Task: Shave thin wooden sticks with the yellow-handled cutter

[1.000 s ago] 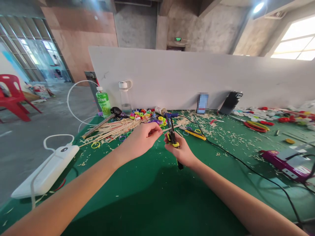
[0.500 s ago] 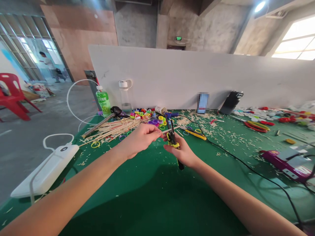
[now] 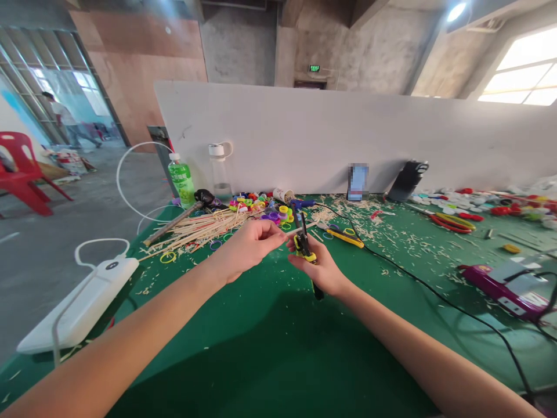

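Note:
My left hand (image 3: 255, 248) is closed in a pinch on a thin pale wooden stick (image 3: 295, 231). The stick's far end reaches the dark jaws of a black-and-yellow hand cutter (image 3: 306, 248), which stands upright with its jaws up. Wrapped round the cutter's handles is my right hand (image 3: 324, 268), with some fingers hidden behind the tool. Both hands are above the green table. Just beyond them lie a pile of wooden sticks (image 3: 202, 229) and a heap of coloured plastic caps and rings (image 3: 272, 216).
Yellow-handled pliers (image 3: 350, 237) and a blue glue gun (image 3: 303, 203) with a black cord lie beyond my right hand. Wood shavings litter the table. At left are a power strip (image 3: 82, 305) and green bottle (image 3: 181, 181); a purple tool (image 3: 500, 293) lies right. A white partition (image 3: 282, 133) stands behind.
My hands, the stick and the cutter keep nearly the same pose. The view has shifted slightly, and a person in the far left background has walked leftward.

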Demonstrator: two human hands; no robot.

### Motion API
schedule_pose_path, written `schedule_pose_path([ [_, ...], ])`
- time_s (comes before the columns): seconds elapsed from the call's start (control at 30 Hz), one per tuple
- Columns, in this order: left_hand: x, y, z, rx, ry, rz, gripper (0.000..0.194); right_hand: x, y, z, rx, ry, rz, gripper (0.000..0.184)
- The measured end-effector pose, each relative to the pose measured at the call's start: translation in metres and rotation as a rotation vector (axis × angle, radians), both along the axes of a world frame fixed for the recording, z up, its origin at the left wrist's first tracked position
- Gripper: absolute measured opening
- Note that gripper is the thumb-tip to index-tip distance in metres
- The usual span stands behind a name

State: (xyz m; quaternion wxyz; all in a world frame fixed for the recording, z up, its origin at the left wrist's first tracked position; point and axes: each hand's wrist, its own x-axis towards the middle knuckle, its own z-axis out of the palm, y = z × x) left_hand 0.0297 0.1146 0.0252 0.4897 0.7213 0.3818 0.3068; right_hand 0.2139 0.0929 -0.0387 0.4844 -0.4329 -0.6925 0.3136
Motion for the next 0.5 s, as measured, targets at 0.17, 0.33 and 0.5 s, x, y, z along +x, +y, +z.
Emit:
schedule_pose_path([
  [0.17,-0.0019,-0.0008,0.0003,0.036,0.013,0.005,0.022,0.0021,0.0004,-0.0015,-0.026,0.041,0.013,0.030],
  [0.33,-0.0020,-0.0013,0.0011,0.076,0.006,0.017,0.017,0.0027,0.0012,-0.0024,-0.023,0.046,0.019,0.030],
  [0.5,-0.0017,-0.0017,0.0028,0.080,0.011,0.023,0.015,0.0032,0.0011,-0.0028,-0.015,0.044,0.031,0.030],
])
